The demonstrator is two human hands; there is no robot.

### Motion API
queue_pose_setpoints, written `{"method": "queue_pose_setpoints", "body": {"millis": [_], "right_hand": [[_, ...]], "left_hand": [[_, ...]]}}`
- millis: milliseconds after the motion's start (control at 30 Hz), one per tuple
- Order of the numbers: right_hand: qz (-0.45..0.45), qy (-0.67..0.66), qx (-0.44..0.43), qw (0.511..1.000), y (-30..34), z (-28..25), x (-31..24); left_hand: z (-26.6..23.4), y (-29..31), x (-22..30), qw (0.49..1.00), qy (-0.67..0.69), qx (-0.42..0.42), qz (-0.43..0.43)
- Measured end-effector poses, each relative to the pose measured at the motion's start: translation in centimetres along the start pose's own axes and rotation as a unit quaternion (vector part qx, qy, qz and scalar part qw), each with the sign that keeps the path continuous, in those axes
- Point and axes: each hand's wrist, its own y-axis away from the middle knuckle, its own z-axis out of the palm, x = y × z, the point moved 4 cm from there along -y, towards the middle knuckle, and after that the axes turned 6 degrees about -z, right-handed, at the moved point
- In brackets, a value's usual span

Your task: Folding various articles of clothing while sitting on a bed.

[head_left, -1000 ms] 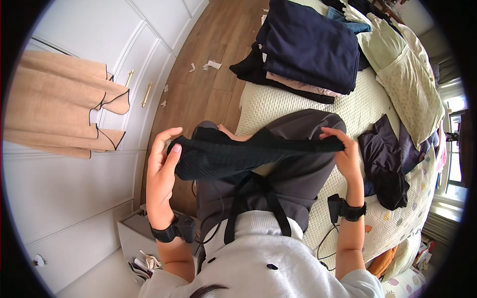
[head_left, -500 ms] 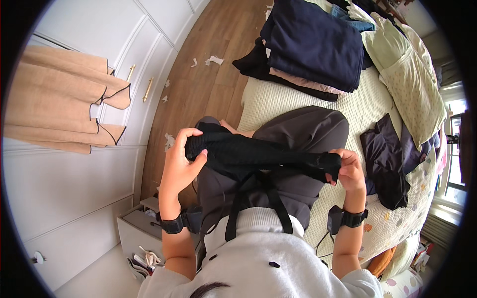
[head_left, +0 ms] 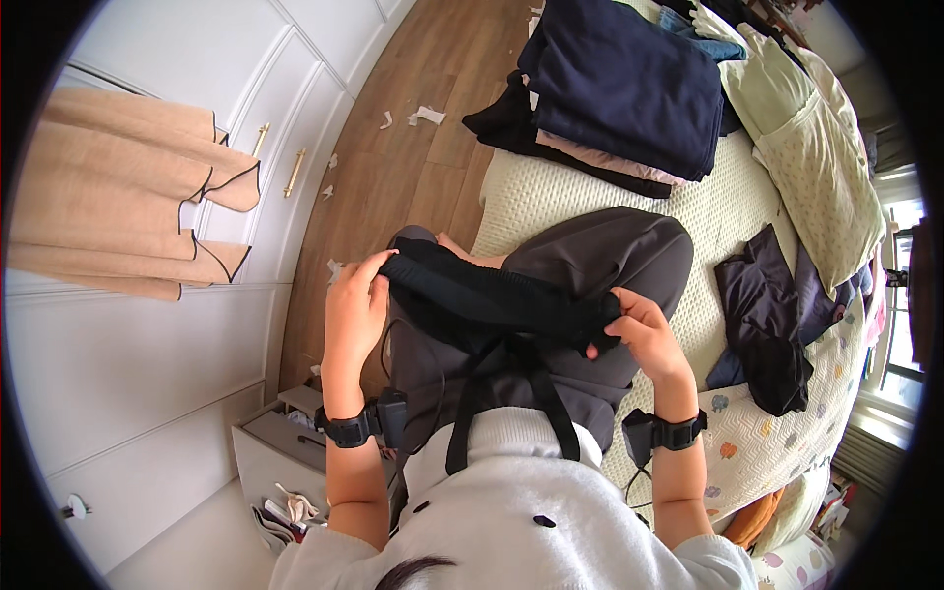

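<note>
A long black piece of knit clothing (head_left: 501, 300) is stretched sideways above my lap in dark grey trousers (head_left: 600, 246). Its exact kind I cannot make out. My left hand (head_left: 356, 295) pinches its left end between thumb and fingers. At the other end my right hand (head_left: 644, 334) grips the bunched fabric, with a fingertip showing just below it. The middle sags slightly between the two hands. Black straps (head_left: 536, 393) run from my pale sweater down behind the cloth.
Folded dark blue clothes (head_left: 619, 88) are stacked on the cream bedspread (head_left: 521, 197) ahead. Crumpled dark clothing (head_left: 762, 305) lies right, beside a pale green pillow (head_left: 816, 157). White cabinets (head_left: 147, 364) with a hanging tan garment (head_left: 118, 187) and a low drawer unit (head_left: 275, 442) stand left.
My right hand has moved left, bringing the ends of the black clothing closer together. My left hand has turned and its fingers have closed on the edge.
</note>
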Motion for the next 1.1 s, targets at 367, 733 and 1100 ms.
{"method": "queue_pose_setpoints", "body": {"millis": [367,733,1100], "right_hand": [[-0.207,-0.154,0.006,0.966,0.4,-3.0,-2.7],[-0.44,-0.056,0.076,0.893,-2.0,-4.8,-18.0],[-0.47,0.029,-0.173,0.865,-1.3,-5.2,-32.3]], "left_hand": [[0.6,-0.8,0.8,0.897,0.421,-0.1,-0.092],[-10.4,-7.2,9.0,0.772,0.627,-0.073,0.073],[-20.7,-10.7,18.9,0.753,0.57,0.024,0.329]]}}
